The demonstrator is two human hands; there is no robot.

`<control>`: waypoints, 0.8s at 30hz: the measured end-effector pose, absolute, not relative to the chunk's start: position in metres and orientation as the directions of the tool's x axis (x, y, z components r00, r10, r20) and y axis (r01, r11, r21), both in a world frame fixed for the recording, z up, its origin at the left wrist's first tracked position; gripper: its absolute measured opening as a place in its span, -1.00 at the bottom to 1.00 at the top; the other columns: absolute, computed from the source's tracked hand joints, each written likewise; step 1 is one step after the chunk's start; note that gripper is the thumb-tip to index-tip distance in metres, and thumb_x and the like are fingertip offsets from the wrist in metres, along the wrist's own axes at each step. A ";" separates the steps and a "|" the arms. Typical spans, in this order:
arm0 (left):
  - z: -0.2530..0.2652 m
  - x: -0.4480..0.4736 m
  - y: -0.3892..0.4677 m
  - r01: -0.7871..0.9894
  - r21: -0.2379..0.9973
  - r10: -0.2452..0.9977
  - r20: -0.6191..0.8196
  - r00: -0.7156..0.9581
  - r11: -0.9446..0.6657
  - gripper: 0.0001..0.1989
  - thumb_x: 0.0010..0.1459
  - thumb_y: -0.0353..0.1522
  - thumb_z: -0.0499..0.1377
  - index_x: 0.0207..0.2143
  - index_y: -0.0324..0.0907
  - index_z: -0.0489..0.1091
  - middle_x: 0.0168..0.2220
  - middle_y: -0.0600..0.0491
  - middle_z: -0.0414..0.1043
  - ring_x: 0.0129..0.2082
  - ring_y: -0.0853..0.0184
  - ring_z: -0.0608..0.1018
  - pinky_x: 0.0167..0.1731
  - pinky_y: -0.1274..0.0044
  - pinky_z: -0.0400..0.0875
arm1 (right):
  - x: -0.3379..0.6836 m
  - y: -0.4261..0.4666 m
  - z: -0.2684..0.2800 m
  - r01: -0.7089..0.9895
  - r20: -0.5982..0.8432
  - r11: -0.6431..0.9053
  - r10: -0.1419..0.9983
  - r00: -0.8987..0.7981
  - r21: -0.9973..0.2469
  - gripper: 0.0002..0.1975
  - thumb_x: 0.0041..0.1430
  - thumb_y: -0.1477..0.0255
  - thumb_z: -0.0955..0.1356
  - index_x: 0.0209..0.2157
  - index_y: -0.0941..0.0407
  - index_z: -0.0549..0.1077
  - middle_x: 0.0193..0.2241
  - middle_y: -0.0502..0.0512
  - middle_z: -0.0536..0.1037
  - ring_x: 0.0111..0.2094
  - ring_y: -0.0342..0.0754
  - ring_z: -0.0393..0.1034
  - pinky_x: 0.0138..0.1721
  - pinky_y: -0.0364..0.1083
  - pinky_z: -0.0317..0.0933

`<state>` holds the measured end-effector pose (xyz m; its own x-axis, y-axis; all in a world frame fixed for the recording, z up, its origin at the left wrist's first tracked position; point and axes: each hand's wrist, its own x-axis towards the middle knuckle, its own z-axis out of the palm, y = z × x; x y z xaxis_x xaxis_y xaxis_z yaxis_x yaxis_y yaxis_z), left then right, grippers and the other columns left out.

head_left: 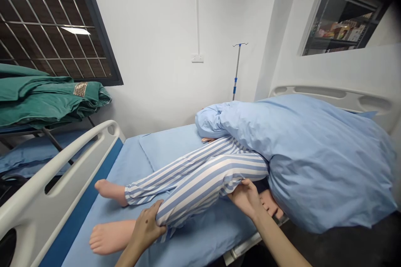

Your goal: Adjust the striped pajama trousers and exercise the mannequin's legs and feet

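Observation:
A manikin's near leg in blue-and-white striped trousers [200, 183] lies on the bed, its knee slightly raised. My left hand [148, 222] wraps around the lower shin, over the trouser cuff, just above the bare near foot [111, 235]. At the knee, my right hand [246, 198] has its thumb on the striped cloth, with the other fingers partly hidden beneath the leg. The far leg lies straighter, its bare foot [111, 190] resting on the sheet. A blue quilt [300, 146] is bunched over the upper body. Part of a manikin hand [271, 204] shows below the quilt.
The footboard [62, 192] rises at left, the headboard [332, 91] at right. Blue sheet [169, 142] covers the mattress. Behind the bed stands an IV pole [237, 71]. Folded green bedding [46, 100] is stacked at left beneath a barred window [53, 21]. The quilt overhangs the near edge.

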<state>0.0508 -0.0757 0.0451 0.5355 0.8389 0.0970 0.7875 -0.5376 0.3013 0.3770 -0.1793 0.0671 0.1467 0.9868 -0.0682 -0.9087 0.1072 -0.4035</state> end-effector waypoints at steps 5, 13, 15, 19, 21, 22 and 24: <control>0.047 0.042 -0.074 0.817 0.248 0.847 0.035 0.530 -0.521 -0.40 -0.24 -0.43 0.03 -0.02 -0.07 0.18 -0.08 0.08 0.35 -0.12 0.21 0.39 -0.16 0.48 0.22 | 0.378 -0.179 0.059 -0.897 -0.100 0.090 0.984 0.147 -0.433 -0.84 -0.14 0.52 0.22 -0.47 0.10 0.40 -0.40 -0.04 0.50 -0.34 -0.10 0.35 -0.25 -0.05 0.19; 0.052 -0.004 -0.071 0.851 0.122 0.851 -0.062 0.521 -0.511 -0.39 -0.26 -0.44 -0.02 -0.03 -0.10 0.21 -0.05 0.08 0.33 -0.12 0.21 0.38 -0.15 0.47 0.18 | 0.360 -0.172 0.016 -0.907 -0.143 -0.009 0.988 0.057 -0.420 -0.86 -0.15 0.54 0.23 -0.50 0.12 0.40 -0.42 -0.03 0.50 -0.35 -0.10 0.35 -0.19 -0.05 0.18; 0.049 -0.010 -0.074 0.853 0.087 0.847 -0.101 0.522 -0.515 -0.38 -0.27 -0.44 -0.02 -0.03 -0.09 0.22 -0.03 0.09 0.32 -0.11 0.22 0.37 -0.14 0.47 0.17 | 0.359 -0.172 0.001 -0.886 -0.158 -0.012 0.985 0.069 -0.464 -0.82 -0.15 0.53 0.24 -0.44 0.12 0.41 -0.39 -0.01 0.50 -0.33 -0.08 0.35 -0.19 -0.04 0.18; 0.036 -0.014 -0.079 0.858 0.036 0.842 -0.176 0.510 -0.512 -0.36 -0.27 -0.44 -0.04 0.00 -0.14 0.20 0.00 0.06 0.30 -0.08 0.24 0.36 -0.12 0.46 0.14 | 0.361 -0.174 -0.022 -0.857 -0.189 -0.030 0.979 0.079 -0.514 -0.79 -0.15 0.54 0.25 -0.39 0.12 0.41 -0.40 0.00 0.50 -0.31 -0.05 0.34 -0.19 -0.02 0.18; 0.031 -0.015 -0.079 0.858 0.008 0.842 -0.188 0.506 -0.514 -0.36 -0.25 -0.45 -0.05 0.01 -0.13 0.19 0.01 0.05 0.28 -0.06 0.25 0.34 -0.12 0.46 0.14 | 0.361 -0.176 -0.031 -0.852 -0.218 -0.054 0.973 0.071 -0.520 -0.80 -0.17 0.55 0.25 -0.41 0.12 0.41 -0.42 -0.01 0.50 -0.33 -0.06 0.34 -0.20 -0.02 0.18; 0.029 -0.016 -0.079 0.856 -0.007 0.841 -0.193 0.505 -0.516 -0.36 -0.25 -0.45 -0.05 0.02 -0.13 0.19 0.01 0.05 0.28 -0.06 0.24 0.34 -0.12 0.45 0.13 | 0.360 -0.176 -0.035 -0.854 -0.230 -0.064 0.971 0.067 -0.516 -0.81 -0.17 0.56 0.25 -0.44 0.11 0.40 -0.44 -0.02 0.49 -0.35 -0.08 0.34 -0.20 -0.03 0.18; 0.029 -0.018 -0.079 0.851 -0.039 0.835 -0.217 0.505 -0.524 -0.34 -0.26 -0.47 -0.04 0.02 -0.13 0.18 0.00 0.04 0.29 -0.05 0.24 0.33 -0.12 0.44 0.12 | 0.358 -0.176 -0.043 -0.862 -0.241 -0.067 0.968 0.064 -0.503 -0.84 -0.17 0.56 0.24 -0.49 0.10 0.39 -0.48 -0.04 0.49 -0.38 -0.10 0.34 -0.20 -0.04 0.18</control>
